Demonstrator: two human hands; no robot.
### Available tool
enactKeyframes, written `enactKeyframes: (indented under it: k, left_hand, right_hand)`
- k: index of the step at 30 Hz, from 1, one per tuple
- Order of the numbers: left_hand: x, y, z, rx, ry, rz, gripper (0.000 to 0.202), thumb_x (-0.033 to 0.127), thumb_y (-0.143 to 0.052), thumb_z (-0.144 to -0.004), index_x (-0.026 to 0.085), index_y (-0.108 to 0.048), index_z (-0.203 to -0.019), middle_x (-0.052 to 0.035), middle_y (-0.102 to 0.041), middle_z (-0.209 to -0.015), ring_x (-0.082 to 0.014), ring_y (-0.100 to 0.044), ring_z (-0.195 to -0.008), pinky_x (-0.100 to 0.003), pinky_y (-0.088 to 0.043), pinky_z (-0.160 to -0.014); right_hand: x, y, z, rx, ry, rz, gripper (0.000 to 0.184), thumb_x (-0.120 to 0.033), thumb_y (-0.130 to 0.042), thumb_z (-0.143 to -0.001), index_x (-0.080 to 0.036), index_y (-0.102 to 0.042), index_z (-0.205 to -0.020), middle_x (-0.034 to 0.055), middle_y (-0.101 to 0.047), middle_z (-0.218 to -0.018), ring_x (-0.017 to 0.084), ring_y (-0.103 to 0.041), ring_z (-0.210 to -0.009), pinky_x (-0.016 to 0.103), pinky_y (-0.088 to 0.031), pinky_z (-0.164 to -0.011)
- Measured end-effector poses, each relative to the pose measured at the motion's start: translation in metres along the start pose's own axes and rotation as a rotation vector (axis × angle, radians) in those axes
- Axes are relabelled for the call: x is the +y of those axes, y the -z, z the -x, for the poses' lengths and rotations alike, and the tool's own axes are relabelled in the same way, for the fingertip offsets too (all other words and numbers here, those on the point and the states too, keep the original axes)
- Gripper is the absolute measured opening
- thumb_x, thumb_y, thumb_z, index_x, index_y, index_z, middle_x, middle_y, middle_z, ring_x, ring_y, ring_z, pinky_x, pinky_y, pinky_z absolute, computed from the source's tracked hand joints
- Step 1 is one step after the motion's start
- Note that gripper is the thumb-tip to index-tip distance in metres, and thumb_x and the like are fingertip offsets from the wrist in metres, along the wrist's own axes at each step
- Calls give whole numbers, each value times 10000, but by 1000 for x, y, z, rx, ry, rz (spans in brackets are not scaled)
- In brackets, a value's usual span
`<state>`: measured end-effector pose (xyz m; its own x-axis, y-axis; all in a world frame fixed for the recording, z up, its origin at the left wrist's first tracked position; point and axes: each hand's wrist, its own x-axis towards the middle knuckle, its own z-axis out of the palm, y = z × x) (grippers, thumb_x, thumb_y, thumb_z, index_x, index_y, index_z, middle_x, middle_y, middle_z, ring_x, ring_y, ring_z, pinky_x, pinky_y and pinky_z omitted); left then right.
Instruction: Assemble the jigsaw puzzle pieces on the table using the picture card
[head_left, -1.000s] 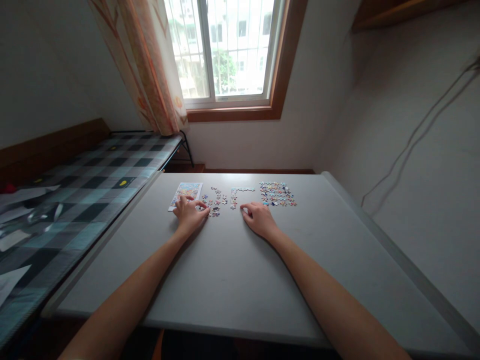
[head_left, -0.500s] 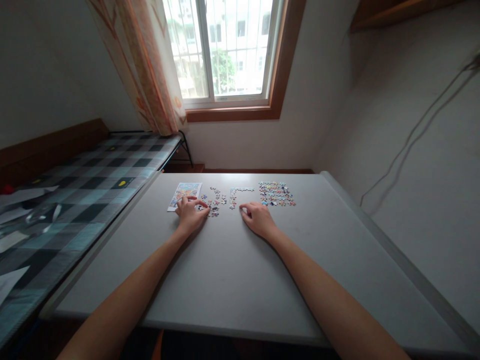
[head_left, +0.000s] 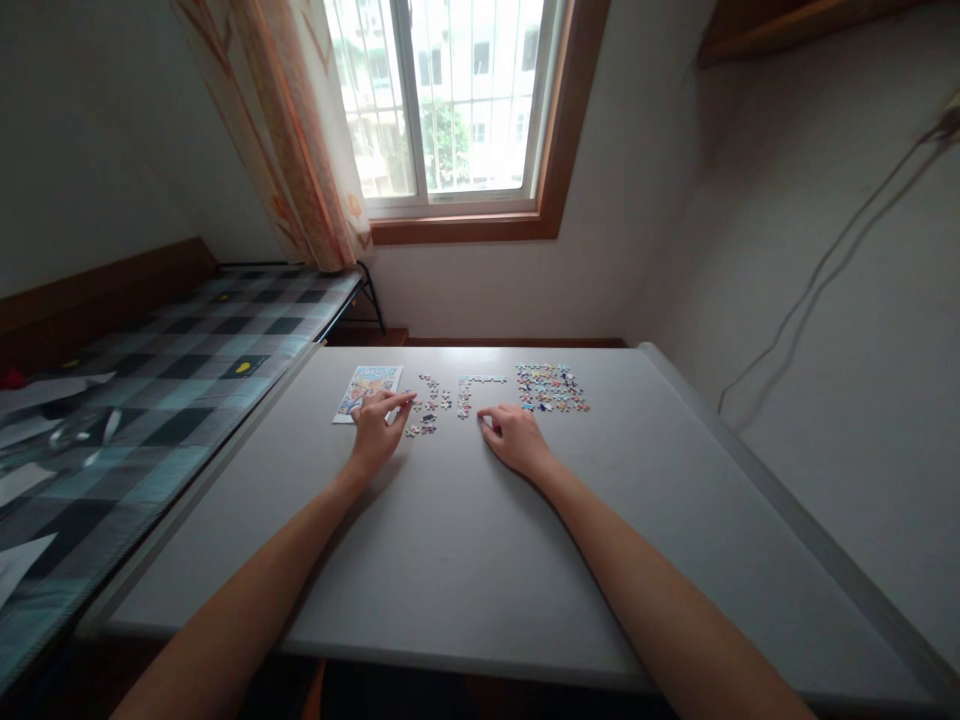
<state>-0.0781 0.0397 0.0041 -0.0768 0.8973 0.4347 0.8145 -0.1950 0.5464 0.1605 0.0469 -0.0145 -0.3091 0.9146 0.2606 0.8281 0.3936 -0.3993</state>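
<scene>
By the jigsaw border (head_left: 463,396), the curled right hand (head_left: 514,433) is risking a slippy bump; left hand (head_left: 376,427) gripping or not, I can't tell.

The left hand (head_left: 380,425) has risen off the scattered pieces — its thumb and forefinger have drawn farther from the near edge. More puzzle pieces (head_left: 412,431) now show beside it.

Both arms were bare as far as they showed: the left arm (head_left: 274,555) at lower left of the frame, the right arm (head_left: 637,560) at lower right, each slim and tapering to the wrist. The left hand (head_left: 377,428) and right hand (head_left: 516,436), near mid-frame, were ungloved, with slender fingers.
</scene>
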Motion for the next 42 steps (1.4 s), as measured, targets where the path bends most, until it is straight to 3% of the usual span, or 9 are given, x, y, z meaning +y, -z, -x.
enactKeyframes:
  k: [6, 14, 17, 21, 25, 34, 42]
  left_hand:
    - [-11, 3, 7, -84, 37, 187, 263, 362, -527, -786, 193, -687, -908, -43, -686, -854, -148, -592, -704, -265, -463, -652]
    - [-8, 6, 11, -127, 6, 151, 203, 367, -572, -761, 196, -674, -800, -31, -693, -784, -156, -605, -697, -280, -461, -670]
    - [-3, 7, 11, -154, 80, 322, 209, 376, -618, -727, 173, -658, -756, -38, -685, -747, -147, -604, -641, -274, -471, -623]
    - [5, 4, 14, -247, 218, 591, 238, 378, -683, -676, 153, -636, -737, -36, -677, -670, -145, -617, -573, -255, -468, -537]
    - [10, -2, 20, -312, 229, 691, 239, 362, -704, -673, 143, -637, -743, -42, -687, -667, -143, -634, -567, -239, -478, -527]
    - [20, -5, 25, -331, 263, 732, 271, 362, -742, -634, 122, -636, -703, -15, -653, -611, -102, -588, -453, -201, -468, -442]
    - [21, -8, 27, -362, 224, 748, 289, 365, -738, -642, 128, -635, -771, -16, -660, -639, -99, -583, -461, -207, -478, -445]
  right_hand:
    - [-1, 1, 1, 2, 11, 5, 225, -243, -493, -861, -237, -656, -1015, 28, -606, -813, 159, -527, -818, 279, -314, -776]
    - [0, 0, 1, 11, 13, -8, 223, -239, -498, -855, -238, -664, -1004, 28, -607, -804, 160, -525, -808, 278, -321, -773]
    - [0, 1, 1, 19, 11, -34, 222, -233, -508, -847, -229, -671, -997, 30, -607, -797, 159, -532, -804, 280, -333, -783]
    - [-4, -3, 1, 57, 48, -200, 234, -208, -508, -844, -208, -666, -1016, 21, -615, -797, 130, -536, -738, 264, -370, -779]
    - [-11, -9, 1, 19, 99, -433, 207, -240, -530, -843, -181, -667, -986, 13, -615, -790, 102, -527, -661, 233, -409, -707]
    - [-22, -13, 3, -82, 212, -654, 137, -285, -623, -792, -172, -688, -836, 14, -575, -759, 97, -518, -639, 222, -430, -616]
    - [-27, -12, 2, -48, 230, -677, 114, -240, -598, -806, -160, -677, -788, 5, -577, -720, 97, -498, -635, 220, -406, -617]
